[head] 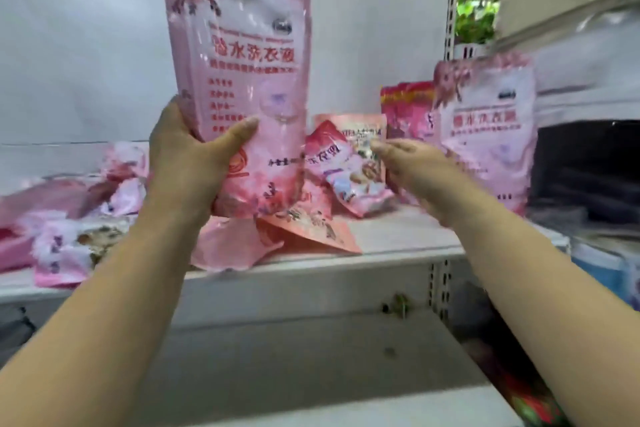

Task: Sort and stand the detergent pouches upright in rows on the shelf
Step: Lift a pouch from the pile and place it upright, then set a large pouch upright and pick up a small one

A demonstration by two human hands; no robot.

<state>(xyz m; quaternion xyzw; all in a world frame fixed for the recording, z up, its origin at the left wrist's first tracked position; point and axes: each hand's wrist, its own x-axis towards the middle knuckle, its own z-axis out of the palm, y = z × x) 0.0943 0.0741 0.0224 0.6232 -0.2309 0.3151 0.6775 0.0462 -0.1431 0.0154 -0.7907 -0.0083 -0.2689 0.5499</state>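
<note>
A tall pink pouch (242, 87) is held upright above the white shelf (398, 239), clasped low down by the left hand (188, 163); its grip is curled round the pouch's lower left edge, with the thumb pressed across the front. The right hand (426, 177) is stretched out to the right of the tall pink pouch, its grip spread, fingers straight and pointed at a small slumped pouch (349, 163), which is seen leaning just right of the tall pouch's base; whether it is touched by the fingertips cannot be told. Further right of the tall pouch, a pale pink pouch (485, 128) is stood upright near the shelf's right end, and a darker red pouch (407, 107) is tucked just behind it. Beneath the tall pouch, an orange-pink pouch (311, 229) is laid flat at the shelf's front edge. To the left of the tall pouch, a jumble of pink pouches (69, 218) is left lying flat and crumpled, blurred by motion
</note>
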